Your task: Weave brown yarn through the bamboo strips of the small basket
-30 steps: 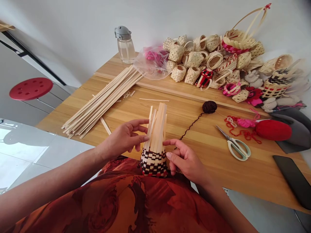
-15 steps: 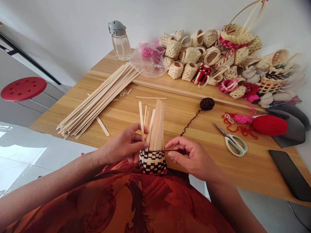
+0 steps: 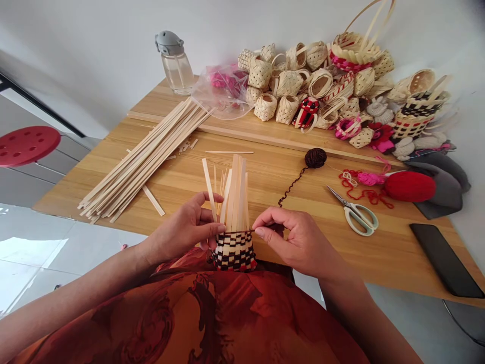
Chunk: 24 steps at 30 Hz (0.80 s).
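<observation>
A small basket, woven in a dark and pale check, stands upright at the table's front edge against my clothing. Tall pale strips rise from its rim. At its left side my left hand is closed on the basket, thumb at the rim and fingers around a leaning upright strip. My right hand pinches dark brown yarn just right of the rim, with a short length pulled to the weave. That yarn runs back across the table to a dark brown ball. The basket's underside is hidden.
Scissors and a phone lie to the right, near red yarn. A bundle of pale strips lies at left. Behind are a bottle, a plastic bag and several small woven baskets. A red stool stands beyond.
My right hand has come closer to the basket rim, and its fingers have closed tighter on the yarn. The left hand keeps its hold. The whole view has shifted slightly.
</observation>
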### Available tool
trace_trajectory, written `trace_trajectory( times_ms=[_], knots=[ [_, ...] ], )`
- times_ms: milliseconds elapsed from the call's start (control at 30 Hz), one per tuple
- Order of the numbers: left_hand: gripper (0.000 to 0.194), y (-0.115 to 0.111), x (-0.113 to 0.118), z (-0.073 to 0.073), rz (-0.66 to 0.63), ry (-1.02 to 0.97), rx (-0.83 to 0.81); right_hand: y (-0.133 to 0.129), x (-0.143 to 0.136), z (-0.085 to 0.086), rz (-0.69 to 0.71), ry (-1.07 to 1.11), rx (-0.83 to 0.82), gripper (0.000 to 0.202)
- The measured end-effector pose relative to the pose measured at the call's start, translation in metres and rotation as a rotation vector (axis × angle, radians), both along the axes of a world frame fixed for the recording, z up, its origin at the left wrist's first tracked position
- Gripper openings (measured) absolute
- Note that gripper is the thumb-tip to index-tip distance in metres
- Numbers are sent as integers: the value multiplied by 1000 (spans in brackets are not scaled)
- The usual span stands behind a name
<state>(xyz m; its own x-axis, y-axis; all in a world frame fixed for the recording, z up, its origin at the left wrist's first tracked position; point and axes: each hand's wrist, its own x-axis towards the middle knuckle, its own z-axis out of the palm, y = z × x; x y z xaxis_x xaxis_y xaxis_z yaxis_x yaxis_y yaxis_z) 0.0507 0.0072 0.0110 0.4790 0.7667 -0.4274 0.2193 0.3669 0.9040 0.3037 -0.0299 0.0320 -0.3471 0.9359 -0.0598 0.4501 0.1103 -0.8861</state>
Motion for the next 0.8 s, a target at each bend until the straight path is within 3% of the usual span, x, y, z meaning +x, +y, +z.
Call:
trace_trajectory(
  times_ms=[133,400,800],
  knots=[
    [58,0,0,-2,5,2,21,0,1,-1,-8,-9,-9,13],
    [28,-2,3,2,-1,-105,-78,1,1,-3,1,-11,-27,13],
    [25,-1,0,-1,-16,-87,-61,-2,-1,5,4,-4,33,12]
  ],
)
